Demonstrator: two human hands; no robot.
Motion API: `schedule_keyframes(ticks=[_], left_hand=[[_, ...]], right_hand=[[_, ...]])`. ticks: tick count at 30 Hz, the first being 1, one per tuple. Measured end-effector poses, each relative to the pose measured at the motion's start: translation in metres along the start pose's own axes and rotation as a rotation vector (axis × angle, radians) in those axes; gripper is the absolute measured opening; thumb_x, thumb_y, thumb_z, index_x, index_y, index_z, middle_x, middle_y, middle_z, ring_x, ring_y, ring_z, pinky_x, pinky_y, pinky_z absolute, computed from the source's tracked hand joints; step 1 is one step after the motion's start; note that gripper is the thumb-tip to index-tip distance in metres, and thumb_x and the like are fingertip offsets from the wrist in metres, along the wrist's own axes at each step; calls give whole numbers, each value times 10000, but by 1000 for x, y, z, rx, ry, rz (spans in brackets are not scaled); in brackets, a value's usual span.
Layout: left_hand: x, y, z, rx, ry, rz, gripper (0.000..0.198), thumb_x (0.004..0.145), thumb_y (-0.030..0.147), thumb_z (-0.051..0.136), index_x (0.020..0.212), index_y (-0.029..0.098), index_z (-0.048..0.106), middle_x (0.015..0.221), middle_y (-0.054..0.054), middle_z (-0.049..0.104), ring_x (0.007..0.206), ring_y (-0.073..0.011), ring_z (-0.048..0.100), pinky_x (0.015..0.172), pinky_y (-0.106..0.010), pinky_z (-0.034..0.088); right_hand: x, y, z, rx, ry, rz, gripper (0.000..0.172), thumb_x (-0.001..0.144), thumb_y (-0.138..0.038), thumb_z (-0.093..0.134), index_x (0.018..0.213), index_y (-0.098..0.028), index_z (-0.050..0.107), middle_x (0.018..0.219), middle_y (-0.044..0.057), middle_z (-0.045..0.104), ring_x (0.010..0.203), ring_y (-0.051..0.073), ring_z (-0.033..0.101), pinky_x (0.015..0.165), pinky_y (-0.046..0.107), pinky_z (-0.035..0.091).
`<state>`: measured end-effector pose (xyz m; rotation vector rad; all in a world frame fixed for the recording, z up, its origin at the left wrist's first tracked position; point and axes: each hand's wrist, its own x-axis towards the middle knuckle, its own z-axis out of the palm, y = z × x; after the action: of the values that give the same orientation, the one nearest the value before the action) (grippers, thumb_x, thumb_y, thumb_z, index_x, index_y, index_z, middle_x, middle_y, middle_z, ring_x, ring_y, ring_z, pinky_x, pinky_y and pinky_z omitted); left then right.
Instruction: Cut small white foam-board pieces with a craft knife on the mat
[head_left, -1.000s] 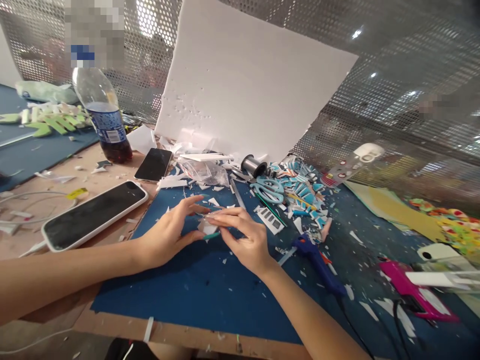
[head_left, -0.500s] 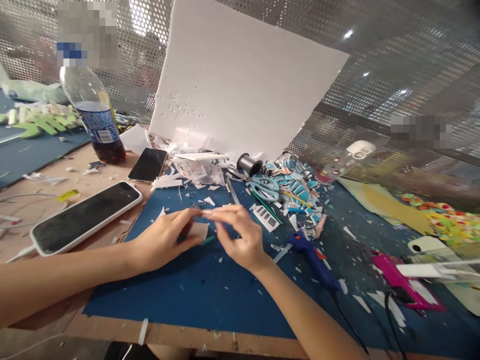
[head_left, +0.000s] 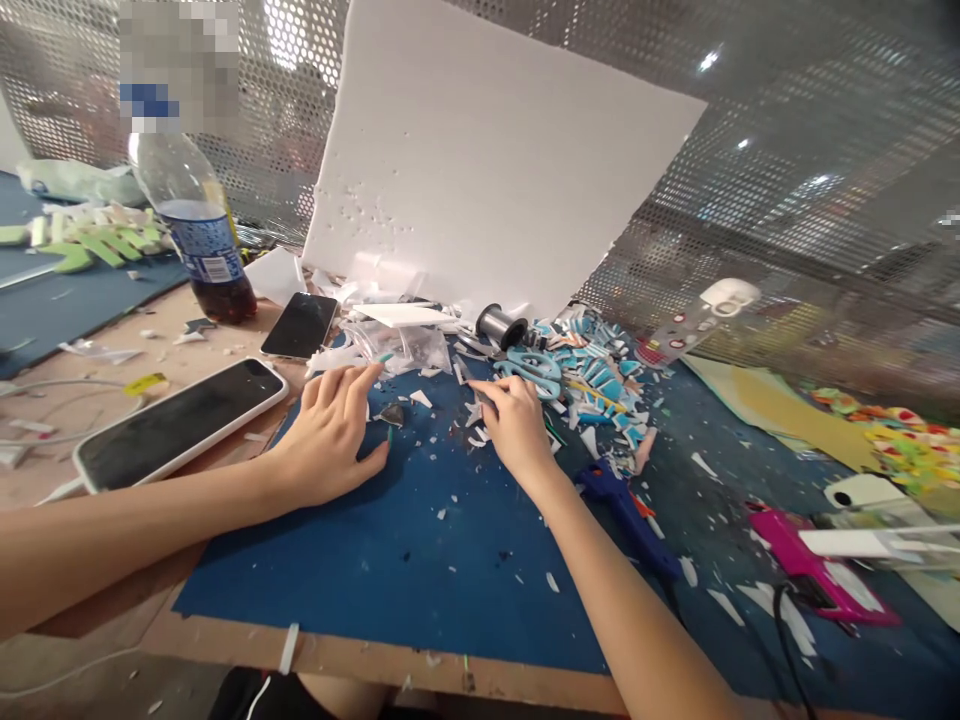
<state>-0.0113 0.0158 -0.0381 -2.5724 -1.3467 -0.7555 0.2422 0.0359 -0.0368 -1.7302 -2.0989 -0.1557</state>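
Blue mat point(head_left: 360, 580), both hands over its far half

The left hand point(head_left: 322, 435) has its grip spread wide, nothing in it, a dark chip point(head_left: 391, 413) just beside the thumb. The right hand point(head_left: 521, 430) has a narrow grip, fingertips near a slim silver strip point(head_left: 460, 372) towards the mat's far edge; whether it has hold of anything, I cannot tell. Light-blue scissors point(head_left: 534, 366) lie just beyond. A white-cased phone point(head_left: 180, 425) lies towards the bench's point(head_left: 480, 676) left edge.
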Motion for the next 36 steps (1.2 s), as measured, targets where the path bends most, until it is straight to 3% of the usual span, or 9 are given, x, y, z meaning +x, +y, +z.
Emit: schedule_keyframes(ticks=[5, 10, 13, 15, 16, 18, 22, 27, 36], left_hand=[[1, 1, 2, -24, -46, -37, 669, 798, 345, 482, 1343, 112, 172, 1122, -169, 536, 1074, -365, 439, 868, -544, 373], [2, 0, 0, -68, -89, -50, 636, 805, 342, 478, 1338, 137, 197, 1076, -141, 569, 1045, -350, 458, 847, -520, 374], [1, 0, -1, -127, -102, -22, 610, 804, 350, 485, 1314, 134, 230, 1039, -128, 584, 1016, -336, 473, 844, -515, 377], [0, 0, -2, -188, -125, 37, 605, 803, 333, 493, 1309, 131, 229, 1050, -124, 582, 1019, -319, 476, 857, -500, 382], [-1, 1, -3, -220, -137, 74, 608, 803, 321, 497, 1311, 131, 221, 1067, -124, 579, 1028, -311, 476, 868, -492, 385], [-2, 1, -3, -270, -157, 132, 614, 805, 298, 502, 1319, 136, 208, 1098, -126, 573, 1039, -298, 480, 883, -480, 391], [-2, 2, -1, -271, -124, 125, 563, 799, 257, 503, 1288, 138, 249, 1042, -116, 588, 990, -289, 511, 851, -468, 430], [0, 2, 2, -191, -53, 48, 571, 776, 318, 542, 1240, 103, 287, 1077, -149, 569, 1059, -334, 479, 869, -494, 440], [-1, 0, 3, -224, -118, 36, 535, 811, 311, 512, 1240, 110, 263, 1146, -152, 549, 1105, -318, 452, 918, -505, 422]], right_hand=[[-3, 9, -2, 45, -26, 15, 357, 853, -152, 428, 1144, -182, 633, 876, 99, 464, 754, 226, 566, 727, 383, 500], [-3, 12, -5, 52, -30, 84, 357, 826, -129, 396, 1104, -141, 619, 837, 98, 496, 633, 201, 553, 631, 350, 485], [-1, 6, -9, 118, 81, 96, 307, 849, -141, 367, 1064, -141, 585, 884, 120, 542, 734, 219, 570, 679, 350, 482], [-2, -2, -14, 286, 234, 101, 234, 886, -220, 390, 1047, -158, 548, 880, 105, 565, 765, 210, 571, 710, 351, 481], [-3, -7, -16, 396, 249, 101, 220, 893, -279, 423, 1056, -172, 525, 817, 71, 561, 716, 192, 566, 684, 337, 485], [-7, -18, -18, 656, 183, 87, 300, 888, -361, 472, 1139, -198, 449, 759, 19, 548, 657, 161, 564, 644, 311, 493], [-16, -37, -17, 896, -33, -54, 565, 769, -346, 668, 1203, -254, 318, 1058, 65, 591, 984, 192, 587, 854, 360, 479], [-20, -45, -8, 747, -126, -172, 449, 735, -224, 666, 1020, -240, 319, 1143, 113, 515, 1058, 213, 550, 881, 390, 474], [-20, -47, -5, 616, -177, -166, 385, 750, -216, 634, 967, -234, 316, 1022, 91, 506, 998, 237, 538, 879, 433, 460]])
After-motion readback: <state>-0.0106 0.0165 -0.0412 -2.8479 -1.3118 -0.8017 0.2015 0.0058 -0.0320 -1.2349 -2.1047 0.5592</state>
